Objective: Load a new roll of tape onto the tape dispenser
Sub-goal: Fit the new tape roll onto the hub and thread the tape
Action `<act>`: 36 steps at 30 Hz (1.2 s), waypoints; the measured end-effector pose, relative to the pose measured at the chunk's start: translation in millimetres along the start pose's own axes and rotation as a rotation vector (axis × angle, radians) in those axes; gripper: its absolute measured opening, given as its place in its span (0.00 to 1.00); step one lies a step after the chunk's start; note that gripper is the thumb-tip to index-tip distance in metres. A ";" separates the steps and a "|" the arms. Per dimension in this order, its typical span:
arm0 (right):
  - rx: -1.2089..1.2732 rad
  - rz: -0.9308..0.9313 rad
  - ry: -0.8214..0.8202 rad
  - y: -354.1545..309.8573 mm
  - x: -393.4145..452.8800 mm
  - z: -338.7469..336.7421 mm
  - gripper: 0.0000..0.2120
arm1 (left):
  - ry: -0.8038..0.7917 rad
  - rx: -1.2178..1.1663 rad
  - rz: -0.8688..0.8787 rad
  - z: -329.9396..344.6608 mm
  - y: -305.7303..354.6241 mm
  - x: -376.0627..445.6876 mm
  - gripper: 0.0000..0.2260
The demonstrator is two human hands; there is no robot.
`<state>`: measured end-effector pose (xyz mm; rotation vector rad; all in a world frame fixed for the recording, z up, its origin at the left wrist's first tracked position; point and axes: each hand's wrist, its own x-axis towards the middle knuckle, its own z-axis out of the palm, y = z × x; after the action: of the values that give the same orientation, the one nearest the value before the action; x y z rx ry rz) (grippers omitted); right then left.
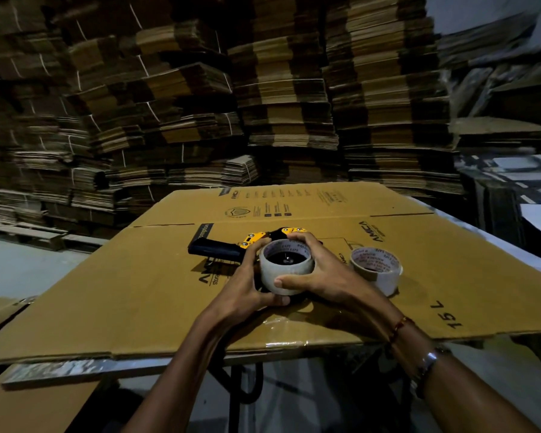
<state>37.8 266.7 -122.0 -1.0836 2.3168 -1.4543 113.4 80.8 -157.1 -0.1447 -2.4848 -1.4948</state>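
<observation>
A clear tape roll (280,275) with a printed white core sits over the black hub of the tape dispenser (228,249), which lies flat on the cardboard sheet with its dark handle pointing left and its yellow head at the back. My left hand (247,285) curls round the roll's left and lower side. My right hand (313,270) grips it from the right, thumb across the front wall, fingers over the far rim. The dispenser's middle is hidden under the roll and hands.
A second tape roll (376,268) stands just right of my right hand. Both rest on a large flattened cardboard box (144,292) laid over a table. Tall stacks of flat cartons (263,98) fill the back wall.
</observation>
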 end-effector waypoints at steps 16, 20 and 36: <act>-0.077 -0.019 0.158 3.4 -1.9 16.5 0.45 | -0.031 -0.013 -0.015 -0.2 -3.3 3.2 0.43; -0.083 -0.021 0.139 2.5 -4.5 14.8 0.45 | -0.042 0.007 -0.027 -1.2 -6.7 5.6 0.41; 0.012 -0.007 0.029 9.6 -8.5 6.3 0.48 | 0.006 0.154 -0.082 2.9 -13.0 7.1 0.48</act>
<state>42.6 270.5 -134.9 -1.0763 2.3230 -1.4936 103.5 76.9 -167.7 -0.0119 -2.6179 -1.3238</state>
